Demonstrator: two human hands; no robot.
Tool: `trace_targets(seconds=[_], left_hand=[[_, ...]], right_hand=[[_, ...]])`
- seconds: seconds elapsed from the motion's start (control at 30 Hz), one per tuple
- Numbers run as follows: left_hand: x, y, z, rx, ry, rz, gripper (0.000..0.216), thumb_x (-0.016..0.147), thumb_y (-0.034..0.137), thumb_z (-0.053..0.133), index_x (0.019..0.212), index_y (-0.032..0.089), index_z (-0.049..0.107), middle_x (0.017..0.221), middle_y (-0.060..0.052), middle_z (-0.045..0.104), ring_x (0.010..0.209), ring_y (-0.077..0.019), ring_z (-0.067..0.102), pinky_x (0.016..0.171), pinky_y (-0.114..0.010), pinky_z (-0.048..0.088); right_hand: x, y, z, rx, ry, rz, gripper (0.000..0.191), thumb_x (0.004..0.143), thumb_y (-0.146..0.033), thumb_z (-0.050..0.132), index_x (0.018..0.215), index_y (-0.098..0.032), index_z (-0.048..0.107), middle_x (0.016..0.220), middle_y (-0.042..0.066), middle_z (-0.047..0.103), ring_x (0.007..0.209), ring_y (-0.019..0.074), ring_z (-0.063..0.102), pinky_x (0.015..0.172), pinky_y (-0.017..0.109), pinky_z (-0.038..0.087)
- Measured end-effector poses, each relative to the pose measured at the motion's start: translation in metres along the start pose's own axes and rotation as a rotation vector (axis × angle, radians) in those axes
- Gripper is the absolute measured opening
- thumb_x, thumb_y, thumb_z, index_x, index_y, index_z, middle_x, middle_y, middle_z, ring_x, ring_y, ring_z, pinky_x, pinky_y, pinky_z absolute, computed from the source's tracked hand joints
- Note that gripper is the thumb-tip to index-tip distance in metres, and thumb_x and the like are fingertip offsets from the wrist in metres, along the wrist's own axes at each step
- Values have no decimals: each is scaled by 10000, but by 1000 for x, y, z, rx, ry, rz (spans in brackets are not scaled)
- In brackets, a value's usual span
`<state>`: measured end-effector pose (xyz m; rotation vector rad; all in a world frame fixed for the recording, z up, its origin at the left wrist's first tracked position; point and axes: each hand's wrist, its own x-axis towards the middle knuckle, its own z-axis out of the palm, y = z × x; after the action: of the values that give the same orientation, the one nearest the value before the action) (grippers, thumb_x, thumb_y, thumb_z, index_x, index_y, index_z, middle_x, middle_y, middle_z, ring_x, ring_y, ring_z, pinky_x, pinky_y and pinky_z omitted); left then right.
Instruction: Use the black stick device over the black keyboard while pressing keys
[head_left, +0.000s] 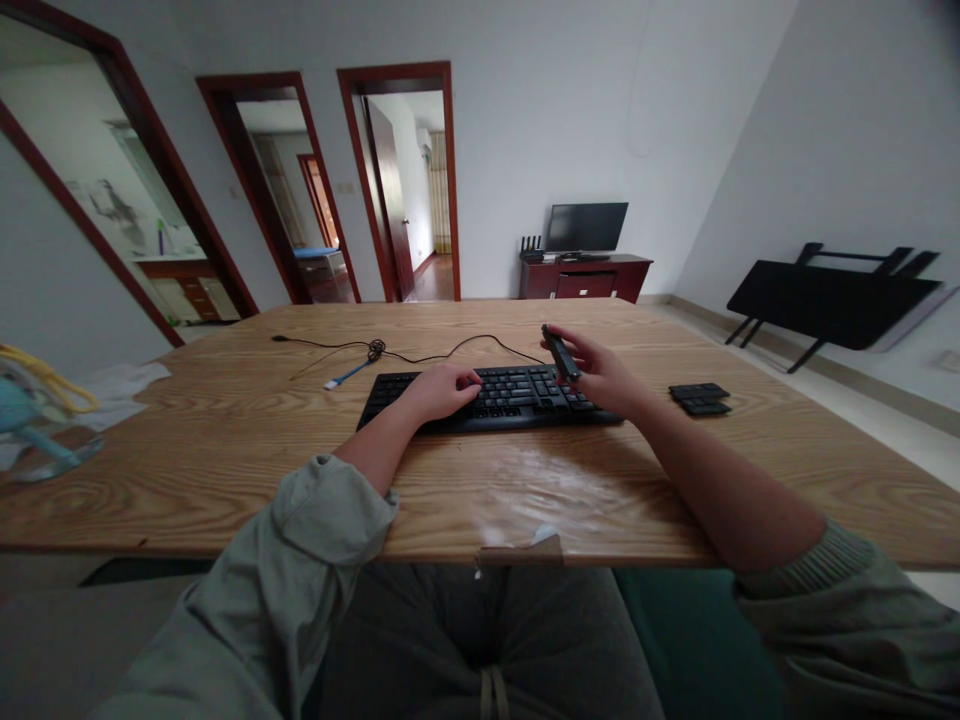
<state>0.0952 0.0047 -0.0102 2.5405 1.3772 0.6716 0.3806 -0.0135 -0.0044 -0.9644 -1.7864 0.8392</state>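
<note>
A black computer keyboard (517, 392) lies on the wooden table in front of me. My left hand (444, 390) rests palm down over its left half, fingers stretched toward the middle keys and holding nothing I can see. Above the keyboard's right end, my right hand (596, 370) grips a slim black block (559, 352) between thumb and fingers. That block is held tilted, and its kind cannot be made out. Right of the keyboard, several flat black pieces (699, 398) lie close together on the tabletop.
The keyboard's black cable (480, 338) runs left across the wooden table (225, 440), with a knot in it. Beside it lies a short blue cable (351, 374) with a white plug. A small light-blue fan-like object (30, 425) and white plastic sheeting (124, 390) sit at the left.
</note>
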Motion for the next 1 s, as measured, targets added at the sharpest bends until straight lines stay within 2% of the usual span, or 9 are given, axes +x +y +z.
trace_targets(seconds=[0.2,0.27,0.37,0.47,0.6,0.73,0.8,0.87,1.0], left_hand=[[0,-1,0,3,-2,8,296,837,380,561,1003,215,741,889,-30,741,794,-169,641,737,-277,464],[0,0,-1,2,-3,11,296,838,378,560,1007,215,741,889,-30,742,793,-169,643,738,-277,466],[0,1,-1,-3,-6,4,295,839,374,560,1000,206,741,895,-35,744,792,-170,646,732,-275,467],[-1,2,-2,-3,-6,3,291,839,372,560,990,202,741,889,-36,744,789,-172,648,725,-275,467],[-1,2,-1,-4,-5,0,287,836,369,562,991,208,742,861,-30,742,767,-167,646,719,-273,467],[-1,1,0,-10,12,12,279,836,366,564,981,210,743,852,-26,739,754,-165,643,704,-270,466],[-1,0,0,-7,11,12,279,835,368,565,979,211,744,847,-25,737,749,-166,641,696,-270,463],[-1,0,0,0,11,14,280,836,371,563,979,211,745,847,-25,735,754,-167,639,694,-270,459],[-1,1,-1,6,14,17,279,837,371,565,977,211,745,849,-26,733,763,-166,637,689,-264,455]], right_hand=[[3,-4,-3,229,94,186,547,799,-367,536,1337,-274,517,1292,96,616,718,148,635,555,284,533],[3,-2,-1,155,167,180,572,776,-424,619,1315,-263,513,1226,98,643,771,169,645,559,277,526],[3,4,2,3,219,152,739,697,-422,735,1355,-248,448,1100,96,690,833,205,658,598,287,521],[3,10,0,-168,238,146,848,696,-385,741,1431,-232,346,975,79,726,714,195,651,578,287,487],[3,10,-11,-362,267,163,499,777,-373,637,1230,-191,530,805,57,726,542,159,581,487,262,402],[4,4,-20,-434,248,183,206,802,-337,579,922,-177,626,682,53,690,541,161,573,507,273,409],[4,3,-20,-485,280,131,178,792,-345,589,831,-178,638,690,56,675,589,174,586,548,293,435],[4,3,-19,-466,338,34,216,786,-385,609,848,-181,646,754,57,670,646,186,602,588,315,469],[7,3,-16,-119,466,-108,381,776,-491,645,1045,-232,567,935,48,660,798,206,657,675,355,550]])
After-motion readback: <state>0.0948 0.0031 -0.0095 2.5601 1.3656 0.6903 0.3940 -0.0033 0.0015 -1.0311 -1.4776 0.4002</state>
